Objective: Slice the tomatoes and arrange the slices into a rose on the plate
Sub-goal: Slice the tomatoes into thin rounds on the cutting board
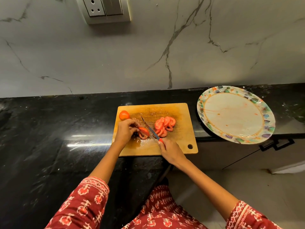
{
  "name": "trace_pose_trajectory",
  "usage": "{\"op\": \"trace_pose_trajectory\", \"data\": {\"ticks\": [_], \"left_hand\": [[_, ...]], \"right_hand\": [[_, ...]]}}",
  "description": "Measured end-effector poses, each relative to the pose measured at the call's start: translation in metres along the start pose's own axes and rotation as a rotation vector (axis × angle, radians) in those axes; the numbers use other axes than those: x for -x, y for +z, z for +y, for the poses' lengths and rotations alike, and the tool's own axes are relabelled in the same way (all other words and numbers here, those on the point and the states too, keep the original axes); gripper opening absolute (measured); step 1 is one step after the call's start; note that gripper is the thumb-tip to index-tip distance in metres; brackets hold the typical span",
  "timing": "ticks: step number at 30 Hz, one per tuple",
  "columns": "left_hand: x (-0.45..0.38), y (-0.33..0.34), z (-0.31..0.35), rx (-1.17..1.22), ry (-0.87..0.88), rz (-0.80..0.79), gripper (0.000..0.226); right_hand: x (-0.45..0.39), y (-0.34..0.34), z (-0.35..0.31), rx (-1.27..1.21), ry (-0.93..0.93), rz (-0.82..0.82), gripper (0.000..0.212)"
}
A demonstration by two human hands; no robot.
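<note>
A wooden cutting board lies on the black counter. My left hand holds a partly cut tomato on the board's left side. My right hand grips a red-handled knife, whose blade lies just right of that tomato. A pile of tomato slices sits mid-board, right of the blade. A whole tomato rests at the board's far left corner. The round plate with a leaf-patterned rim stands to the right, bare but for juice smears.
The black stone counter stretches left of the board. The plate overhangs the counter's front edge at right, above a cabinet handle. A marble wall with a switch plate rises behind. Juice and seeds wet the board.
</note>
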State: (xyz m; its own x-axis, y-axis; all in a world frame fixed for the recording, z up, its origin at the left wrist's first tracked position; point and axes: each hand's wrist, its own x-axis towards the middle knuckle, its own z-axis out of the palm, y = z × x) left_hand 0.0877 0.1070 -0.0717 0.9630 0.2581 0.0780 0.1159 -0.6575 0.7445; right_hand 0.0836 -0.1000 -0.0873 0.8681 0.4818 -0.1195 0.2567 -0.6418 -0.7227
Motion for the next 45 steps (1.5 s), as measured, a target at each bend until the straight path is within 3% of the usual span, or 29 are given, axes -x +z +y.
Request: {"op": "trace_pose_trajectory", "data": {"ticks": [12, 20, 23, 28, 32, 37, 42, 45], "left_hand": [[-0.008, -0.002, 0.005, 0.053, -0.091, -0.048, 0.010], [-0.018, 0.005, 0.009, -0.132, -0.082, -0.096, 0.020], [-0.019, 0.007, 0.010, -0.163, -0.087, -0.097, 0.033], [-0.014, 0.004, 0.008, -0.320, -0.082, -0.228, 0.035], [-0.014, 0.001, 0.014, -0.234, -0.044, -0.229, 0.022], [-0.031, 0.008, 0.031, -0.135, 0.034, -0.238, 0.026], [-0.037, 0.034, 0.048, -0.121, -0.052, -0.228, 0.047], [-0.021, 0.036, 0.039, -0.110, -0.056, -0.089, 0.056]], "right_hand": [[0.010, -0.011, 0.001, 0.120, -0.001, -0.067, 0.022], [0.013, -0.023, 0.010, 0.052, 0.081, -0.177, 0.023], [0.014, -0.023, 0.010, -0.003, 0.096, -0.091, 0.025], [0.011, -0.020, 0.006, -0.096, 0.080, 0.053, 0.028], [0.002, -0.030, 0.004, -0.147, 0.086, 0.152, 0.027], [-0.011, -0.045, 0.011, -0.131, 0.189, 0.257, 0.023], [-0.019, -0.057, 0.021, -0.098, 0.338, 0.210, 0.022], [-0.020, -0.060, 0.026, -0.049, 0.371, 0.172, 0.028]]}}
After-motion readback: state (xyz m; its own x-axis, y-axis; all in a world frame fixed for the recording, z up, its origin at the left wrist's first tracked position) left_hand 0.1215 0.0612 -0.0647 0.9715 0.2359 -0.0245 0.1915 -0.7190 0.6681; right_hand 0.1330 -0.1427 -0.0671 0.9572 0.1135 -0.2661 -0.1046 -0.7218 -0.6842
